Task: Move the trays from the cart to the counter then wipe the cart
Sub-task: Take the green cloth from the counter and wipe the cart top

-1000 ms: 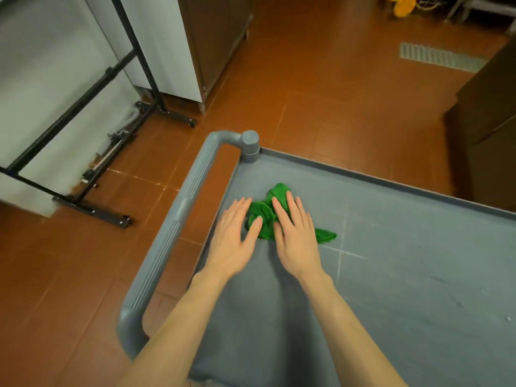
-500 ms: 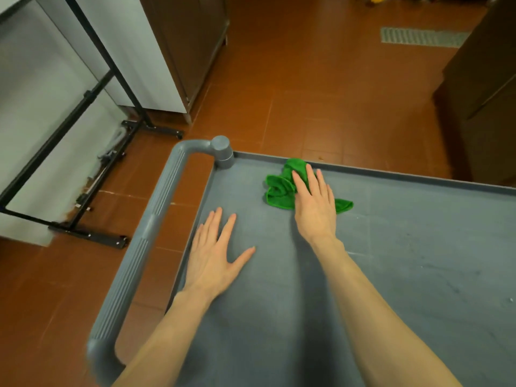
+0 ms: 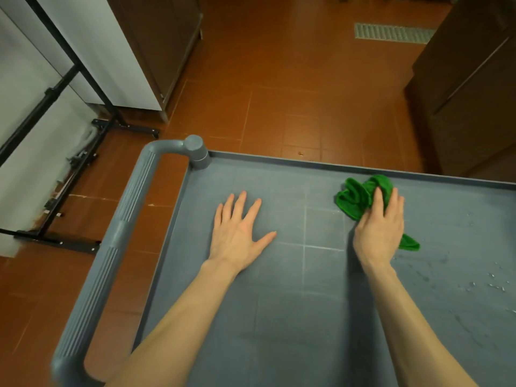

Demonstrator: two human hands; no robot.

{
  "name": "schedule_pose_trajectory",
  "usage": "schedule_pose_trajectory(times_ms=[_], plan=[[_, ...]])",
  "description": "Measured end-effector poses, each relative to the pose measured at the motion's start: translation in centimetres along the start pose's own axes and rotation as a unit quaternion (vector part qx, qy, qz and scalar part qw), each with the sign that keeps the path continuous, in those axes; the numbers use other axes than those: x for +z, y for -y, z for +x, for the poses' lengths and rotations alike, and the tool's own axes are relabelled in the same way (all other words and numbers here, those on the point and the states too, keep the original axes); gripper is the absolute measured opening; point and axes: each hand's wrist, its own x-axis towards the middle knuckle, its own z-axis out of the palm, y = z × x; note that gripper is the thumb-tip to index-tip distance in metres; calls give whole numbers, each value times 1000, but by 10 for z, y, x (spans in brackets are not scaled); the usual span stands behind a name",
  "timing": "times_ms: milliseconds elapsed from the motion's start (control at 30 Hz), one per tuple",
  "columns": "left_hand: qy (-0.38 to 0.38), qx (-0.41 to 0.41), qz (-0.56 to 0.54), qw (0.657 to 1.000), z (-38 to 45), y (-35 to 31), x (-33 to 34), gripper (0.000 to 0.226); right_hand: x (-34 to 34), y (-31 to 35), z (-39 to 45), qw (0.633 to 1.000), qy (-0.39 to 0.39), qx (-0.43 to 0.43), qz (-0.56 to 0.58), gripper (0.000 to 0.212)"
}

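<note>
The grey cart top (image 3: 293,303) fills the lower right of the head view, and no trays are on the part I see. A crumpled green cloth (image 3: 356,198) lies near the cart's far rim. My right hand (image 3: 381,230) presses down on the cloth with straight fingers, covering its middle; one cloth end sticks out to the right of the hand. My left hand (image 3: 237,233) rests flat on the bare cart surface, fingers spread, well left of the cloth.
The cart's grey push handle (image 3: 111,255) runs along the left side. Water drops (image 3: 491,283) sit on the cart at the right. Beyond are red floor tiles (image 3: 293,79), a black metal frame (image 3: 69,169) at left, brown cabinets (image 3: 469,101) at right and a floor drain (image 3: 391,33).
My right hand has slid the green cloth to the right along the cart's far rim. My left hand left the cloth and now lies flat on the cart.
</note>
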Motion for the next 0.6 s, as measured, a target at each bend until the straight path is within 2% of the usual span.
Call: schedule_pose_trajectory(times_ms=[100,233,400,600], plan=[[13,3,1,1000,5,-20,2,85,-4,-2,2,999,7,-5,39,52],[15,-20,5,1000,8,-31,4,87,7,30,4,983,59,-117,128,50],[7,-23,10,1000,5,-33,6,89,28,106,-2,934,166,-257,186,46],[-46,-53,-11,997,1,-35,13,88,49,188,5,850,291,-381,218,43]])
